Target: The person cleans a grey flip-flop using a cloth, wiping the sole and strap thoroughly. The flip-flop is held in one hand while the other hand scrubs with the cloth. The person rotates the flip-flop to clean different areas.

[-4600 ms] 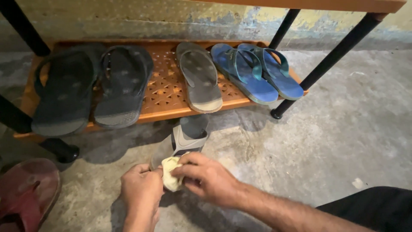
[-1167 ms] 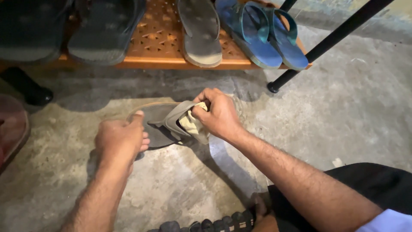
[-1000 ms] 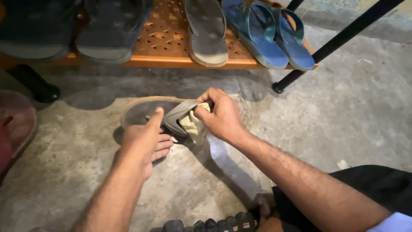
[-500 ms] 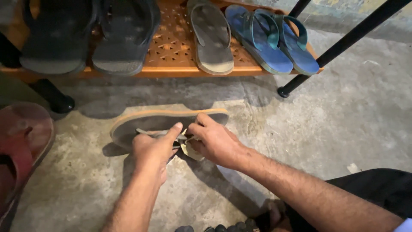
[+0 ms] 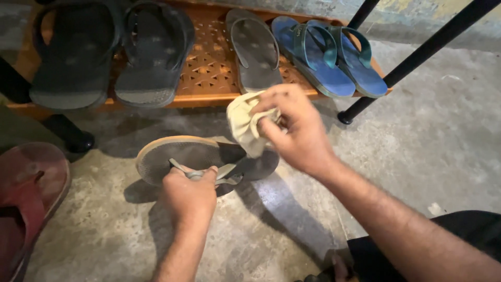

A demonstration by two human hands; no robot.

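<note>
Left hand [image 5: 189, 194] pinches the strap of the grey flip-flop [image 5: 203, 159] on the floor; right hand [image 5: 295, 128], raised just above it, clutches a bunched cream cloth [image 5: 244, 121]. Wiping is under way.

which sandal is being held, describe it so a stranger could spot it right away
Find the orange perforated shelf lined with sandals; on the concrete floor just in front lies a grey flip-flop. The left hand grips its strap, and unlike the others it is off the shelf, with a tan-edged sole.
</note>
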